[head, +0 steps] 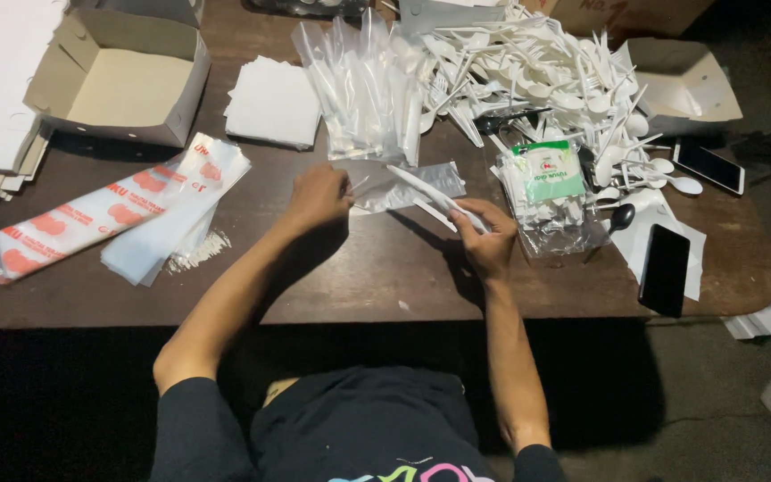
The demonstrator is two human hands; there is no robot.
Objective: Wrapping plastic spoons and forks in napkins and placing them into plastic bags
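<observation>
dark sleeves and both forearms fill the bottom of the view, reaching up to the middle of the brown surface [385, 268]. right hand [485, 234] is pinched shut on a couple of white plastic utensils [421, 187], looks like a knife or spoon handle plus another piece, hard to say exactly. their long axis runs on a diagonal, from the right hand up and to the left, with the far tips lying over a small clear plastic sleeve [403, 189]. left hand [319, 195] is closed on the left edge of that sleeve, fingers gripping it flat against the surface. so the sleeve sits between the two hands, mouth side can't really be made out, and the utensil tips point from the right hand toward the left one. hands are apart, each clamped on its own thing.

further out: a bunch of clear sleeves [363, 89] just behind, a big heap of white plastic cutlery [537, 71] back right, a green labelled packet [546, 174] near the right hand, a stack of white napkins [274, 103] back left, an open cardboard box [122, 80], red printed bags [109, 214] on the left, and two phones [667, 268] at the right edge.
</observation>
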